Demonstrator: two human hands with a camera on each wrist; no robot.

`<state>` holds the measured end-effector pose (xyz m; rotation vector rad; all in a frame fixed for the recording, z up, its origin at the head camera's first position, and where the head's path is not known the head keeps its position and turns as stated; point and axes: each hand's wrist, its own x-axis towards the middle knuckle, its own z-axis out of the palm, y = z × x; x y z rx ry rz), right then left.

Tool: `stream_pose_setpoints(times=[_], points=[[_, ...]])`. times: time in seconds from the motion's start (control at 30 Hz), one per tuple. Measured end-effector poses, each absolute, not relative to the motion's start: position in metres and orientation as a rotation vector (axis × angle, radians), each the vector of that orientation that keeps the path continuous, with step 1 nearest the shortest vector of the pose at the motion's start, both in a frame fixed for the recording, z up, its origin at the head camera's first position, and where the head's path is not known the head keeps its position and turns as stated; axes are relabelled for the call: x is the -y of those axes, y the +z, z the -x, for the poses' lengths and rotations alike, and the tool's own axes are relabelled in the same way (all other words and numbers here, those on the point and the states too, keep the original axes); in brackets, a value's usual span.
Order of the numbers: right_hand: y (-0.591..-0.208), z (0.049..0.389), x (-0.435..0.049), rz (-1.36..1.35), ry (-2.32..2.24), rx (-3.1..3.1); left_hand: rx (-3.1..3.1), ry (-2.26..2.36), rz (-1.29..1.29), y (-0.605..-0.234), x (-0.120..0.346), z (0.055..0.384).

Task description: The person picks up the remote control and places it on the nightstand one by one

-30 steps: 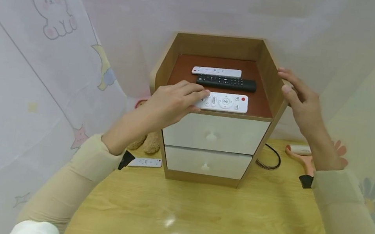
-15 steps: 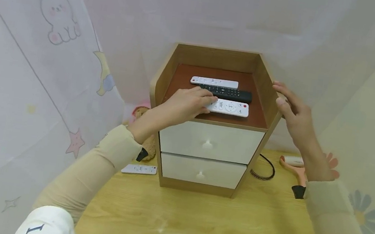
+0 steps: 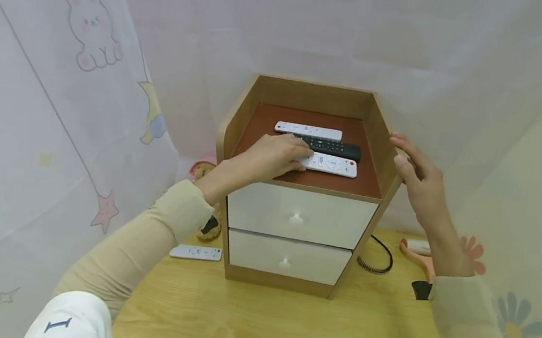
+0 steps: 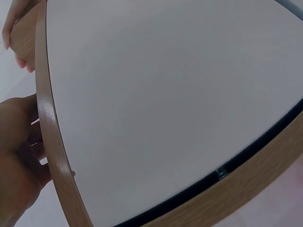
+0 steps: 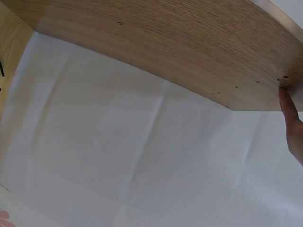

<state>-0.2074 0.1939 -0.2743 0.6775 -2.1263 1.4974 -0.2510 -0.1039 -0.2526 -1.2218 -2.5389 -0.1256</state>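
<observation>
A wooden cabinet (image 3: pixel 292 289) with two white drawer fronts stands on the table. Three remote controls lie side by side on its brown top. My left hand (image 3: pixel 273 155) pinches the left end of the nearest white remote control (image 3: pixel 335 165), thumb on its near edge and fingers over it. Just behind is a black remote control (image 3: pixel 343 149), partly covered by that hand; farthest back lies another white remote control (image 3: pixel 307 130). My right hand (image 3: pixel 424 192) holds the raised right side panel (image 3: pixel 380 135). In the right wrist view a finger (image 5: pixel 288 106) touches the panel's outer face.
Left of the cabinet, another white remote control (image 3: pixel 196 252) lies on the table (image 3: pixel 280 330), with a brown plush toy (image 3: pixel 202 169) behind it. A coiled black cord (image 3: pixel 375 268) and an orange-handled roller (image 3: pixel 417 247) lie to the right. Printed curtains (image 3: pixel 71 165) hang around.
My left hand has slid the nearest white remote rightward and back, away from the front edge, closer to the black one. The right hand stays on the side panel. The head view has tilted up.
</observation>
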Motion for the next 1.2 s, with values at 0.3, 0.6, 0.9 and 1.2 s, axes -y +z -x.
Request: stream_pose_setpoints(times=[0.3, 0.6, 0.9, 1.2], points=[[-0.272, 0.208, -0.195, -0.654, 1.490, 2.111, 2.523, -0.108, 1.184, -0.253, 0.098, 0.259], [-0.268, 0.212, -0.195, -0.663, 1.486, 2.107, 2.548, -0.127, 1.133, -0.251, 0.097, 0.265], [-0.263, 0.211, -0.192, -0.670, 1.499, 2.106, 2.529, -0.101, 1.086, -0.244, 0.098, 0.260], [-0.261, 0.205, -0.191, -0.689, 1.522, 2.097, 1.938, -0.356, 1.135, -0.226, 0.133, 0.189]])
